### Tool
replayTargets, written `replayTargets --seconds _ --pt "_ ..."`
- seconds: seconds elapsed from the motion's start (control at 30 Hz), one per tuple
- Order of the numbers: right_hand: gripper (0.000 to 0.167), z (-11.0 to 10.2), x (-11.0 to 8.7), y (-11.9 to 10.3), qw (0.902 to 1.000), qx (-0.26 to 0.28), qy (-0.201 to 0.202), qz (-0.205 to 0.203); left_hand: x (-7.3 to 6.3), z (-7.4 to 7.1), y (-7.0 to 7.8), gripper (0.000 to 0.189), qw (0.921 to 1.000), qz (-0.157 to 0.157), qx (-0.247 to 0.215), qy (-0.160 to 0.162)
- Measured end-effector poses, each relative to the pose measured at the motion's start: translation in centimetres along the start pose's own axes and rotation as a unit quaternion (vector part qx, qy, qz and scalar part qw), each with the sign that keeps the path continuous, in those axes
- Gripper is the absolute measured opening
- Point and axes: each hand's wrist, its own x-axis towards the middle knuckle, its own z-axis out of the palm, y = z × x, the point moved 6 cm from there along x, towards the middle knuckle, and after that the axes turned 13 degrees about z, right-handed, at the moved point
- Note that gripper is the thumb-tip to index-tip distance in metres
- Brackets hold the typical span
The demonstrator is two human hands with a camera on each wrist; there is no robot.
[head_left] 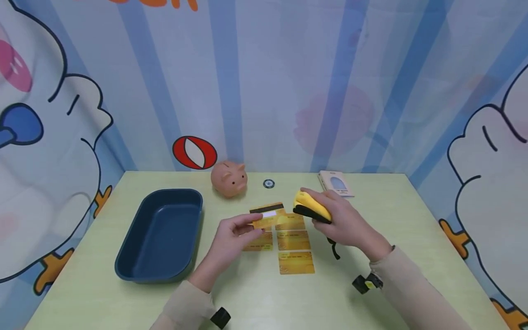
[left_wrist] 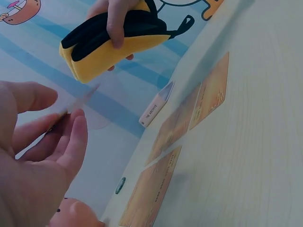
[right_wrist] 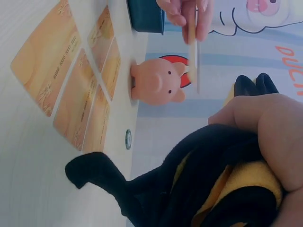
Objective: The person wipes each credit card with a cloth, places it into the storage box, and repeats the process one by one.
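Observation:
In the head view my left hand [head_left: 233, 238] holds a gold bank card [head_left: 268, 209] by its edge, the side with the black stripe and white strip showing. The left wrist view shows this card [left_wrist: 84, 100] edge-on between the fingers. My right hand [head_left: 340, 217] grips a soft yellow and black pouch [head_left: 310, 206] above the table, to the right of the card. A black loop [right_wrist: 90, 170] hangs from one end of the pouch. Under the hands, several gold cards [head_left: 296, 263] lie in rows on the table, one partly covered by my left hand.
A deep blue tray [head_left: 121, 263] stands to the left on the pale table [head_left: 264, 305]. Behind the cards sit a pink piggy bank [head_left: 228, 179], a small round disc [head_left: 269, 184] and a white box [head_left: 336, 183]. A printed curtain [head_left: 268, 91] closes off the back.

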Motion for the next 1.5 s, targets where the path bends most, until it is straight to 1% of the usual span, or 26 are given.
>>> replayTargets --seconds 0.1,0.2,0.27,0.37,0.47,0.67,0.73,0.83,0.97,1.1,1.3,1.37,1.5 --pt "0.078 -0.1 0.0 -0.4 0.9999 0.004 0.006 -0.008 0.2 0.2 -0.1 0.034 0.9999 -0.002 -0.016 0.002" --pt "0.077 -0.1 0.1 -0.8 0.9998 0.009 0.009 -0.017 0.4 0.4 -0.3 0.032 0.9990 -0.008 -0.042 0.015" --pt "0.077 0.0 0.1 -1.2 0.9997 0.010 0.009 -0.021 0.5 0.5 -0.4 0.037 0.9979 -0.016 -0.056 0.029" --pt "0.077 0.2 0.1 -1.7 0.9996 0.007 0.010 -0.024 0.6 0.6 -0.5 0.051 0.9969 -0.026 -0.062 0.040" --pt "0.077 0.4 0.1 -2.3 0.9997 -0.003 0.011 -0.022 0.7 0.8 -0.6 0.060 0.9968 -0.034 -0.061 0.037" --pt "0.079 1.2 0.1 -3.9 0.9990 -0.037 0.010 -0.024 1.0 1.4 -0.7 0.061 0.9972 -0.044 -0.059 0.016" --pt "0.080 1.6 0.2 -4.3 0.9983 -0.051 0.011 -0.026 1.1 1.5 -0.7 0.062 0.9976 -0.042 -0.054 0.009" --pt "0.080 2.1 0.2 -5.0 0.9966 -0.070 0.018 -0.040 1.2 1.8 -0.6 0.062 0.9983 -0.032 -0.048 -0.003" --pt "0.079 2.6 0.3 -6.0 0.9931 -0.086 0.031 -0.074 1.3 2.1 -0.4 0.062 0.9988 -0.019 -0.041 -0.019" --pt "0.076 3.3 0.5 -6.5 0.9895 -0.102 0.033 -0.096 1.5 2.3 -0.1 0.065 0.9988 -0.009 -0.040 -0.026" --pt "0.078 4.3 0.8 -6.7 0.9836 -0.143 0.036 -0.104 1.6 2.3 0.1 0.064 0.9986 0.001 -0.051 -0.014" --pt "0.079 4.5 0.9 -6.8 0.9811 -0.161 0.036 -0.101 1.5 2.2 0.0 0.063 0.9985 0.001 -0.054 -0.008" --pt "0.081 4.4 0.8 -6.9 0.9769 -0.189 0.037 -0.093 1.5 2.1 0.0 0.062 0.9977 -0.011 -0.068 0.001"
